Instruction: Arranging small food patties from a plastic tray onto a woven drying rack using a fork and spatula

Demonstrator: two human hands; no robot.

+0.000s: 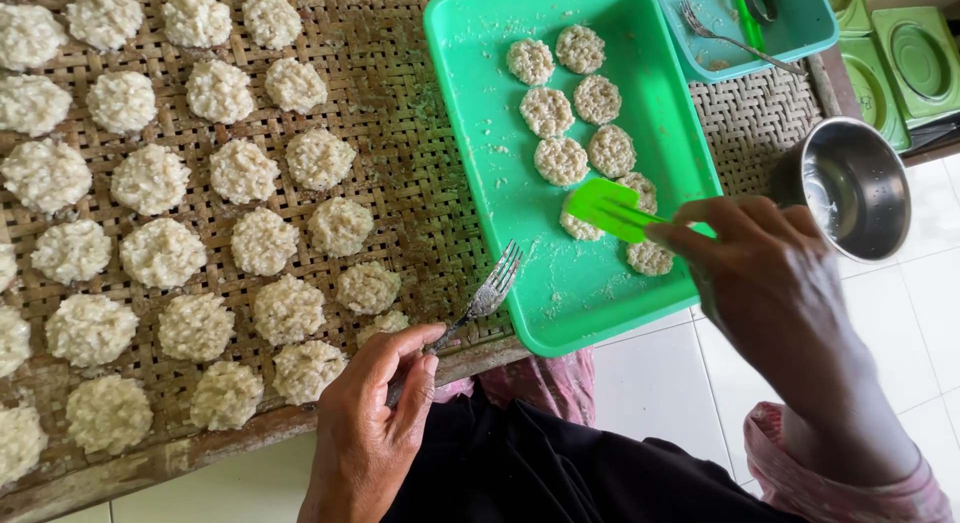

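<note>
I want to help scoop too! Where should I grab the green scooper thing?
Take the green spatula by its thin handle, coming from the right, as the right hand does. Its flat blade points left over the rice cakes in the green tray, so a grip there would block it.

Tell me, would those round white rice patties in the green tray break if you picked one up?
Probably: each round white rice patty looks like loose clumped grains, and crumbs dot the green plastic tray. That may be why the right hand slides a green plastic spatula under them. They look light, flat, unlikely to roll.
</note>
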